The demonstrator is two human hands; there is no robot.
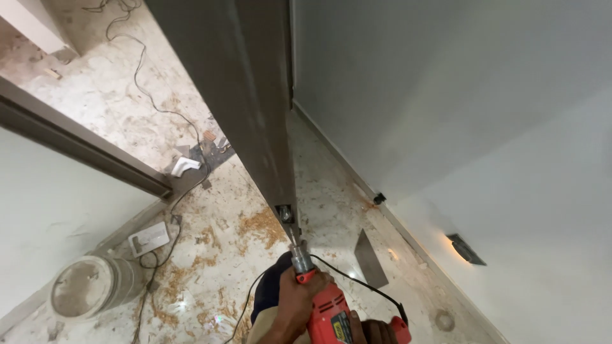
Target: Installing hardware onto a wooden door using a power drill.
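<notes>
A red electric drill (328,315) points up at the narrow edge of a grey-brown door (255,95). Its chuck and bit (298,251) meet a dark recess (285,213) cut into the door's edge. My left hand (293,309) wraps around the drill's front body just behind the chuck. Only the fingers of my right hand (375,331) show, at the drill's rear by the handle. A black cord (357,280) runs from the drill's back across the floor.
Sawdust is scattered over the marble floor (217,255). A dusty bucket (89,286), a white socket box (148,239) and a long cable (143,89) lie at left by the door frame (83,143). A flat metal blade (371,258) lies near the white wall (478,127).
</notes>
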